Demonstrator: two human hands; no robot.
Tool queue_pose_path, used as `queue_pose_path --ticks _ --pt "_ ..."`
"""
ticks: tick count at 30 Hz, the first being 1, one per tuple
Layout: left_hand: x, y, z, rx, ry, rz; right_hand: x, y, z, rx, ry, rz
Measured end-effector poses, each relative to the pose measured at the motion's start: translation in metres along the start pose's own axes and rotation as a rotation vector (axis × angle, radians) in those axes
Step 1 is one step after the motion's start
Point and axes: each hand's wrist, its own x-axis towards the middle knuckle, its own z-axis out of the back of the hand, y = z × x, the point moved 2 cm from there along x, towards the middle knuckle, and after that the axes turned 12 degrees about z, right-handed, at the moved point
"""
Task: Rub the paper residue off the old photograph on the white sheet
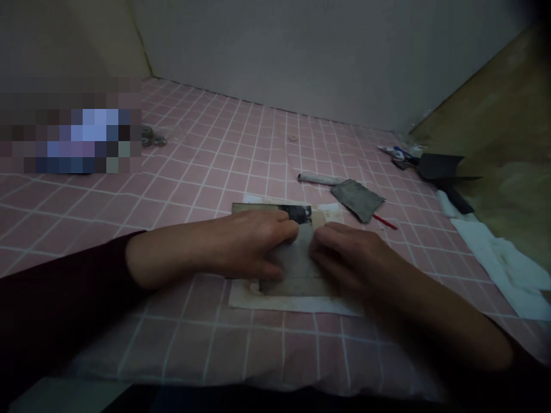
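A flat grey-brown sheet (293, 287) lies on white, brown-stained paper (297, 304) in front of me. At its far side is a strip with a black, shiny patch (299, 213). My left hand (258, 238) rests over the left part, thumb and forefinger apart, the other fingers hidden under the palm. On the right, my right hand (346, 252) is closed, its fingertips pressed together against the sheet near a pale beige piece (319, 218). What those fingertips pinch is hidden, and the picture is dim and blurred there.
The pink checked tablecloth (206, 172) runs to a grey wall. Beyond my right hand lie a dark grey cloth-like piece (357, 198), a pale tube (318, 179) and a red stick (385, 222). A black tool (439, 166) and white tissue (499, 258) lie at the right.
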Motion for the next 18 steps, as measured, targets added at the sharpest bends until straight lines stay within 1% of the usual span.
queue_pose_path --ticks 2,3,5,7,9,10,13,14,16,18 --pt "-0.001 0.001 0.000 -0.007 0.004 -0.008 -0.002 -0.002 0.001 -0.011 0.063 -0.025" --pt "-0.001 0.001 0.000 -0.009 0.006 -0.011 -0.002 -0.002 0.001 -0.016 0.068 -0.035" --pt "-0.001 0.001 0.000 -0.009 0.005 -0.005 0.002 0.000 -0.002 -0.024 0.013 -0.034" --pt "0.000 0.000 0.001 -0.010 -0.005 0.006 0.006 0.003 -0.006 -0.024 -0.078 -0.007" --pt "0.000 0.000 0.002 -0.005 -0.010 0.012 0.007 0.004 -0.007 -0.005 -0.113 0.025" --pt "0.001 -0.001 0.002 0.000 -0.007 0.012 0.006 0.004 -0.006 0.004 -0.097 0.025" --pt "0.000 0.000 0.002 0.009 0.015 0.005 0.000 0.002 -0.003 -0.004 0.010 -0.028" --pt "0.000 0.000 0.001 0.007 0.014 0.001 0.000 0.002 -0.002 -0.018 0.023 -0.040" --pt "0.000 0.001 0.001 -0.003 -0.001 -0.004 0.003 0.004 -0.004 -0.036 -0.014 -0.029" --pt "0.000 0.003 0.000 -0.015 -0.011 -0.001 0.008 0.006 -0.007 -0.023 -0.098 0.013"
